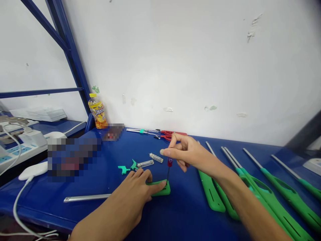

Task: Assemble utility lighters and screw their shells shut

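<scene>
A green stick lighter (164, 191) lies on the blue table with its long metal barrel (86, 198) pointing left. My left hand (137, 185) presses it down and grips its handle, thumb near the handle's end. In my right hand (187, 150) a screwdriver (170, 163) with a red, partly see-through handle is pinched upright. Its tip meets the handle beside my left thumb; the exact contact point is hard to see. Just beyond the left hand are a clear tube (145, 163), a second clear tube (155, 157) and green plastic pieces (128, 167).
Several green stick lighters (212, 194) lie in a row at right. Red-handled pieces with metal rods (173, 134) rest by the wall. A drink bottle (98, 112) stands at back left, near a blue metal frame (72, 57). White power strips (22, 150) and cables occupy the left.
</scene>
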Demonstrator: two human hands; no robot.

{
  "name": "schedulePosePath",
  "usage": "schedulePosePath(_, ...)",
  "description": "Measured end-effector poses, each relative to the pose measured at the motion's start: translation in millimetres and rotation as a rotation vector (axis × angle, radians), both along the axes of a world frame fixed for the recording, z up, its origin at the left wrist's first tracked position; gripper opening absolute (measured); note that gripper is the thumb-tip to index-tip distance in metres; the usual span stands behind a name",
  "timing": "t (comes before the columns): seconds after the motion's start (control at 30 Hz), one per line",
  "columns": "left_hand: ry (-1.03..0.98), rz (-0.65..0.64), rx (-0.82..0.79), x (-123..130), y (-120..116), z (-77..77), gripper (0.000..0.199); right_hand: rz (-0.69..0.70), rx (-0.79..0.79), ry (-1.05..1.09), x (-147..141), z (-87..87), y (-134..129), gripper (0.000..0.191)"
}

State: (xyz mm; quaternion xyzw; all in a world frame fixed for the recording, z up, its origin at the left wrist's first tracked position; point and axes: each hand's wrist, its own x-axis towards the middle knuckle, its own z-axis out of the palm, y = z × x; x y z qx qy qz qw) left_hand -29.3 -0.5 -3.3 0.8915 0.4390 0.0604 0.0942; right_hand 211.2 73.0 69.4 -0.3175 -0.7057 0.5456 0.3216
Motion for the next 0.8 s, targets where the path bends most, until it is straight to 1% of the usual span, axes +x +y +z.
schedulePosePath(0.1,-0.002,0.017,-0.03,1.5,-0.8,2.7,0.087,0.087,0.002,-0.039,3.0,0.2,0.3,0.032)
schedulePosePath(0.17,-0.002,0.019,-0.04,2.4,-0.1,3.0,0.087,0.162,0.005,-0.051,5.0,-0.7,1.8,0.039)
schedulePosePath(0.23,-0.006,0.01,-0.029,2.8,1.2,2.3,0.091,0.202,0.003,-0.047,5.6,-1.9,3.4,0.048)
schedulePosePath(0.3,-0.006,0.005,-0.025,2.5,2.3,1.6,0.092,0.191,0.0,-0.038,4.9,-2.4,3.8,0.048)
schedulePosePath(0.4,0.014,0.007,-0.029,1.1,2.1,1.6,0.091,0.127,-0.008,-0.026,2.7,-0.9,1.0,0.035)
schedulePosePath(0.5,0.006,-0.01,-0.012,0.6,0.6,2.8,0.098,0.086,-0.037,-0.006,1.4,1.9,-3.5,0.038)
schedulePosePath(0.57,-0.011,-0.015,-0.018,1.3,0.8,3.0,0.102,0.11,-0.064,-0.001,1.7,2.9,-4.8,0.033)
schedulePosePath(0.63,-0.005,-0.013,-0.032,2.2,2.4,1.7,0.101,0.168,-0.056,-0.02,3.0,2.8,-3.9,0.03)
schedulePosePath(0.73,0.013,-0.01,-0.029,1.1,5.1,-3.3,0.095,0.215,-0.008,-0.045,5.5,1.4,0.0,0.041)
schedulePosePath(0.8,0.009,-0.012,-0.009,-1.7,5.1,-7.2,0.096,0.185,0.002,-0.035,6.8,0.6,2.5,0.048)
